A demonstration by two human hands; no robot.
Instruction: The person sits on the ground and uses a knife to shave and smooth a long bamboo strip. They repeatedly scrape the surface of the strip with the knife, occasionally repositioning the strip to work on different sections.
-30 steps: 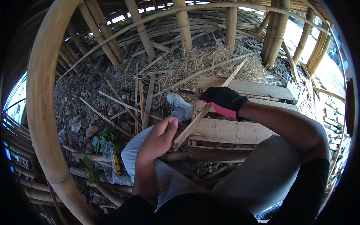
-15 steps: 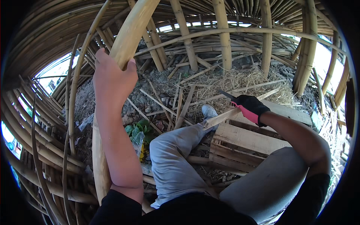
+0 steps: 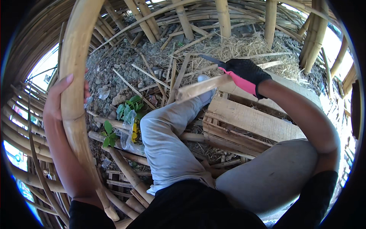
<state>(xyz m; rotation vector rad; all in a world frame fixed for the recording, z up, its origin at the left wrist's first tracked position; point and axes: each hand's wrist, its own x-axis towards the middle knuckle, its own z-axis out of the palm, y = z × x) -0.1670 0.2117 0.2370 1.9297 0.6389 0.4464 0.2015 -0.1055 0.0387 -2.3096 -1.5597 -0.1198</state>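
A thick, pale bamboo pole (image 3: pixel 72 103) runs from the upper left down past my left side. My bare left hand (image 3: pixel 57 95) is around it, thumb in front and fingertips showing on the far side. In a black and pink glove, my right hand (image 3: pixel 246 76) is closed on a knife (image 3: pixel 210 58), its dark blade pointing left. A flat length of pale wood (image 3: pixel 200 88) juts from under the same hand toward my knee; whether it is the knife's handle or a separate piece I cannot tell.
A slatted wooden crate (image 3: pixel 251 118) lies by my right leg. Leafy green plants (image 3: pixel 129 108) and a clear plastic bag (image 3: pixel 127 133) are left of my knee. Bamboo strips (image 3: pixel 181 74) and straw (image 3: pixel 240 47) litter the stony ground. Bamboo posts (image 3: pixel 223 19) stand beyond.
My view has shifted. The bamboo pole sits farther left, with my left hand lower on it and turned. My right hand keeps the knife; the flat wood's near end has swung left.
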